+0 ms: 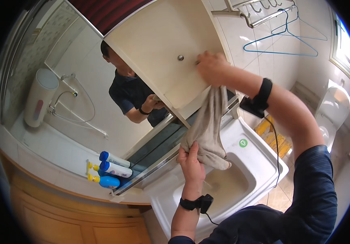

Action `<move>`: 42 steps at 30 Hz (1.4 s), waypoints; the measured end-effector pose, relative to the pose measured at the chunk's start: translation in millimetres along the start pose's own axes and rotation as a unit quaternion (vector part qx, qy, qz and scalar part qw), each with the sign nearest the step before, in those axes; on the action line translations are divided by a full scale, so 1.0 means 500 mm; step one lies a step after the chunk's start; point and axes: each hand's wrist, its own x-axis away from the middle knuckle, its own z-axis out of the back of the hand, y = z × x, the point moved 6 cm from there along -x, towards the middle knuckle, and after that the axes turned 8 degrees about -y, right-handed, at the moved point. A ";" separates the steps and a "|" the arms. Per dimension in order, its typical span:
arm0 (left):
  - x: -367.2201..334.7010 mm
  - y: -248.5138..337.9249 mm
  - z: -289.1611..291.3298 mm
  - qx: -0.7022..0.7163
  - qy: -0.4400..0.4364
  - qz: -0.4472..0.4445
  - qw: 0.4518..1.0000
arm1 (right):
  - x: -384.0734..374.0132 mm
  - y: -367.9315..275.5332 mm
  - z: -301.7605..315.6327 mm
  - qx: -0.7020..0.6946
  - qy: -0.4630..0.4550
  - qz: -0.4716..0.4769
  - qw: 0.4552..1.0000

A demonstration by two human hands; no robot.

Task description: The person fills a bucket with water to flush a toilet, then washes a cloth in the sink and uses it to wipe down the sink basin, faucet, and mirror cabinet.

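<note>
A damp-looking grey-beige cloth [207, 126] hangs in long folds between my two hands, above the sink. My left hand [192, 160] grips its lower, bunched part, thumb pressed on top. Higher up, my right hand [212, 68] is closed where the cloth's upper end narrows, in front of a beige cabinet panel [154, 32]. Its fingertips are close to the panel, and a small dark bit shows at them that I cannot make out. A round metal knob [180, 58] sits on the panel left of this hand. Below, the white sink [260, 156] holds cloudy water.
Several bottles [116, 168] stand on the ledge left of the sink. A mirror [97, 81] adjoins the panel. Blue hangers [280, 51] hang from a metal rack at upper right. A toilet [334, 103] stands at right. A black cable [278, 150] dangles from my right wrist.
</note>
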 end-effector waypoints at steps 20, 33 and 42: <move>0.075 0.029 -0.050 -0.019 -0.081 0.069 0.994 | -0.089 -0.024 -0.011 -0.012 -0.138 -0.021 0.990; 0.080 0.011 -0.069 0.026 -0.103 0.077 0.991 | -0.033 0.072 -0.026 -0.005 0.054 -0.097 0.994; 0.061 -0.032 0.027 0.032 -0.085 0.104 0.990 | 0.029 -0.104 -0.002 -0.100 0.118 0.043 0.987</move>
